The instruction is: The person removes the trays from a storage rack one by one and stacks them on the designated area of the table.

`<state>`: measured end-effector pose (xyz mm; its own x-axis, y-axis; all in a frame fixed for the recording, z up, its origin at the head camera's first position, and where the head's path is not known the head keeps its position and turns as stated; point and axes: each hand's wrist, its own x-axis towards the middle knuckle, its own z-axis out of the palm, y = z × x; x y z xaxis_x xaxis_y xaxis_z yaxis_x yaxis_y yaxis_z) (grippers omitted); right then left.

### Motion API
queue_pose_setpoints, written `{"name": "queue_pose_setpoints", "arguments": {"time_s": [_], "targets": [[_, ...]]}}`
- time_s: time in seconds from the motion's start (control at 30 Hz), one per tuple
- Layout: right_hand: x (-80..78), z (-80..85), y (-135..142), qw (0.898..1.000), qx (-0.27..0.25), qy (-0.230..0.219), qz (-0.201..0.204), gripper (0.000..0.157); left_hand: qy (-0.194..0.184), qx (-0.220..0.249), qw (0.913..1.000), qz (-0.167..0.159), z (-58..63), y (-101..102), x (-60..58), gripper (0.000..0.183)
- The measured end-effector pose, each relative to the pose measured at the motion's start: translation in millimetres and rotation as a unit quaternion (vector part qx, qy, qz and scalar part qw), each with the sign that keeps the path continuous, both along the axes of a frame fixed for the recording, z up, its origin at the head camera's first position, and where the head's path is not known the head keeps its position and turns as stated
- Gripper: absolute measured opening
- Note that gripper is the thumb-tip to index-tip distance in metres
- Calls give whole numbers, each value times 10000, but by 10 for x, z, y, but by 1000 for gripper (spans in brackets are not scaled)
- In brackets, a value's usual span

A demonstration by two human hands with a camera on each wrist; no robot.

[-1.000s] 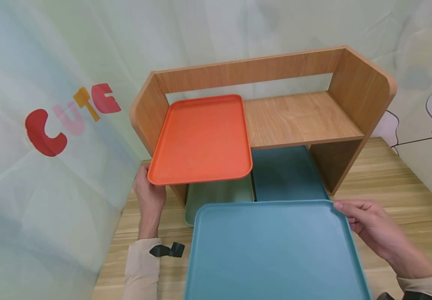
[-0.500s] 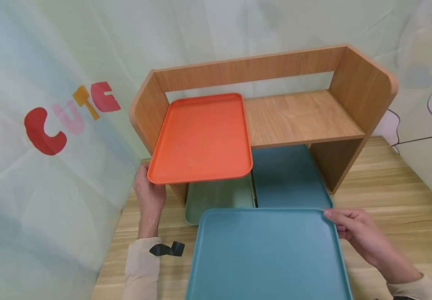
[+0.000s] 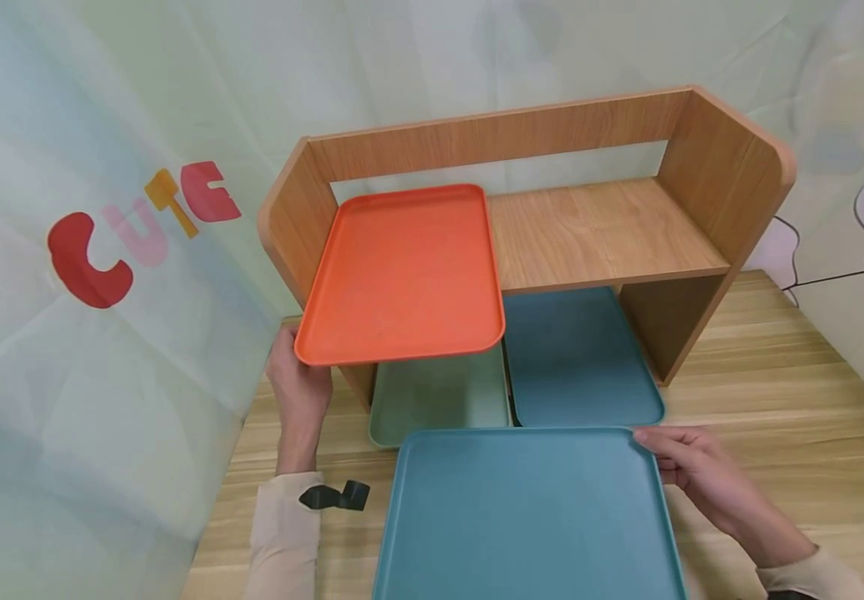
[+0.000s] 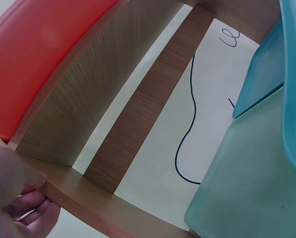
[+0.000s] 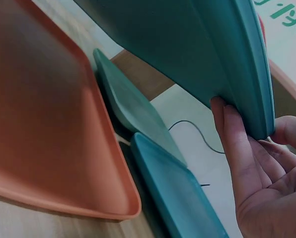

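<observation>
My right hand (image 3: 709, 483) pinches the far right corner of a blue tray (image 3: 529, 517), thumb on the rim and fingers underneath; from below, the right wrist view shows the tray (image 5: 187, 44) raised. My left hand (image 3: 300, 392) grips the edge of the wooden shelf's side panel (image 4: 83, 196), beside the near left corner of an orange tray (image 3: 409, 275). That orange tray lies on the upper board and juts out past its front. Below it, a green tray (image 3: 439, 400) and a second blue tray (image 3: 581, 358) lie side by side in the lower level.
The shelf's upper board (image 3: 604, 233) shows bare wood on its right half. Another orange tray (image 5: 53, 129) lies on the tabletop in the right wrist view, hidden from the head view. A printed cloth (image 3: 139, 400) hangs at the left and behind.
My right hand has moved the held blue tray nearer to me and slightly left, uncovering the front rim of the lower blue tray. My left hand has stayed in place.
</observation>
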<state>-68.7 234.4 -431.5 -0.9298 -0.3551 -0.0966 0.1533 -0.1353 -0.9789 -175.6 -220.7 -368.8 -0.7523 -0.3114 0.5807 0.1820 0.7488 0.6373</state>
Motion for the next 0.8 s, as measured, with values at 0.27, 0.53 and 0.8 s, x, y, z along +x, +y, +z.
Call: {"name": "queue_pose_setpoints", "arguments": {"time_s": [0.27, 0.53, 0.8], "targets": [[-43, -129, -14, 9998, 67, -181, 13, 30, 93, -45, 9999, -55, -6, 0, -4, 7], [-85, -244, -24, 9987, -166, -448, 197, 31, 333, -155, 9993, -114, -14, -3, -12, 6], [-107, -334, -44, 9981, -323, -391, 349, 33, 298, -162, 9993, -126, -13, -5, -14, 7]]}}
